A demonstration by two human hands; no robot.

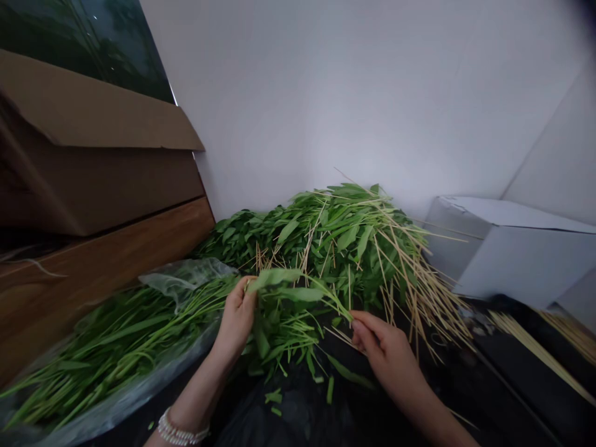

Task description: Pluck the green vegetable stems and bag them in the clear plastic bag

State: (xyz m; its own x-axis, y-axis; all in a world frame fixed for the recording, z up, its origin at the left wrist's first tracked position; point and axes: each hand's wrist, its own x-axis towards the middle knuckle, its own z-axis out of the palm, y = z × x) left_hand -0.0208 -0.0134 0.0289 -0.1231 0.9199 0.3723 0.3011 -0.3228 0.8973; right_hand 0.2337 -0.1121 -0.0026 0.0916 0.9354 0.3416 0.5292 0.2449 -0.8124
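- Nearest my camera, a pale beaded bracelet point(181, 431) circles the wrist at the lower left; a bare forearm comes in from the lower right too.
- My right hand point(388, 354) has thumb and forefinger together, clamped on the stem end of a green sprig point(305, 295). The other fingers curl in beneath.
- My left hand point(237, 316) is at the sprig's leafy end. Its fingers are bent in close and touch the leaf; from here I can't tell whether they truly grip it.
- That puts the sprig roughly level between my two hands, above a small pile of greens point(298, 335) whose stem ends point toward the right hand.
- Under that pile I see a dark, wrinkled sheet point(288, 422), with a few short stem pieces point(274, 397) loose on it.
- Left of my left hand, long-stemmed greens point(125, 341) lie in an open clear plastic bag point(186, 279).
- Beyond both hands, a large leafy heap point(298, 230) sits against the white wall point(349, 93), thin pale sticks point(433, 285) jutting from it, mostly toward the right.
- At right I have a white box point(531, 254) with a bundle of sticks point(540, 347) in front; at upper left, an open cardboard box point(116, 180).
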